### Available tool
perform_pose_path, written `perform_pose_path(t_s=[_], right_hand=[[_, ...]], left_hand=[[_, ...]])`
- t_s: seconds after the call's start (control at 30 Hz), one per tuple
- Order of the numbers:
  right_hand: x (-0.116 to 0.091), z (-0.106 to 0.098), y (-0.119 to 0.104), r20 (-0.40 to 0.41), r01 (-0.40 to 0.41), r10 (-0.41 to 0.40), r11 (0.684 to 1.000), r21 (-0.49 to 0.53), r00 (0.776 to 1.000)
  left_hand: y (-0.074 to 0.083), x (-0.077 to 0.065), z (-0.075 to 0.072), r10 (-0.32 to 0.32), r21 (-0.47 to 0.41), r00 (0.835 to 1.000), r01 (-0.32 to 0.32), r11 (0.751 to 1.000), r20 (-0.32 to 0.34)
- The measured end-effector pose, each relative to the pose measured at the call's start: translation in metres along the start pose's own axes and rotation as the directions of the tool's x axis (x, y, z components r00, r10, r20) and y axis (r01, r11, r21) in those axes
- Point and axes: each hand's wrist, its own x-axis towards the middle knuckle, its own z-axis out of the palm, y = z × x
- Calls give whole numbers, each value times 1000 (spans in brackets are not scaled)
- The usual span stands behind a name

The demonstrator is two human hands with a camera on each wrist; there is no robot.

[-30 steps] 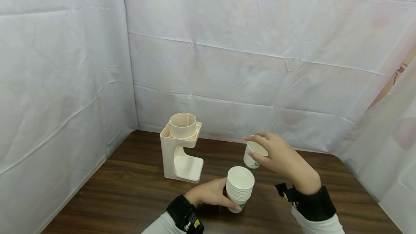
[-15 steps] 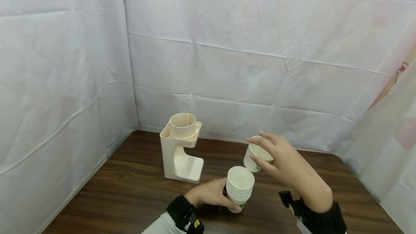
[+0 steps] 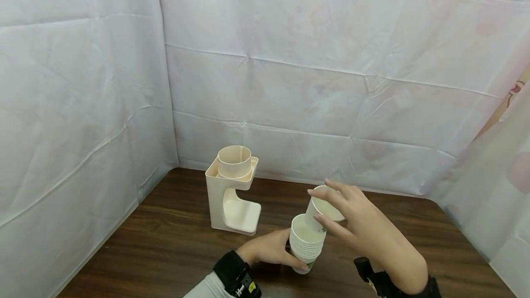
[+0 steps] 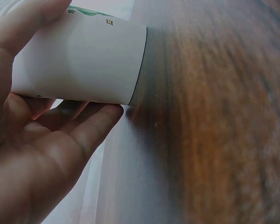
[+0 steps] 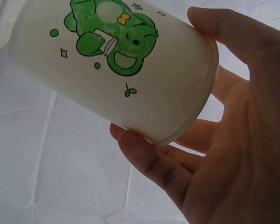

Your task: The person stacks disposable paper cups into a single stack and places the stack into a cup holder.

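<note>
In the head view my left hand (image 3: pixel 271 247) grips a stack of white paper cups (image 3: pixel 306 245) from the left side, low down. The stack stands upright, mouths up, at the front of the wooden table. A single paper cup (image 3: pixel 312 213) is held near its rim by my right hand (image 3: pixel 354 210), thumb and fingers on opposite sides. It tilts, and its base overlaps the stack's mouth; whether they touch I cannot tell. A green bear print (image 5: pixel 114 35) shows on this cup in the right wrist view. The left wrist view shows fingers (image 4: pixel 93 128) along the stack's bottom cup (image 4: pixel 84 60).
A cream cup holder (image 3: pixel 232 192) with a round tube on top and a flat foot stands left of the stack. White cloth (image 3: pixel 265 82) hangs behind and to the left of the dark wooden table (image 3: pixel 165 243).
The right hand has brought the single cup from behind the stack toward me, tilting it over the stack's mouth. The left hand and the stack have stayed nearly still.
</note>
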Motion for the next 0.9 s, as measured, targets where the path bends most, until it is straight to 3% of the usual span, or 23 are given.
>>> perform_pose_path(t_s=[0.9], right_hand=[[-12,35,-1,129,-59,57,998,16,990]], left_hand=[[2,-1,1,1,31,1000,-1,1000,5]])
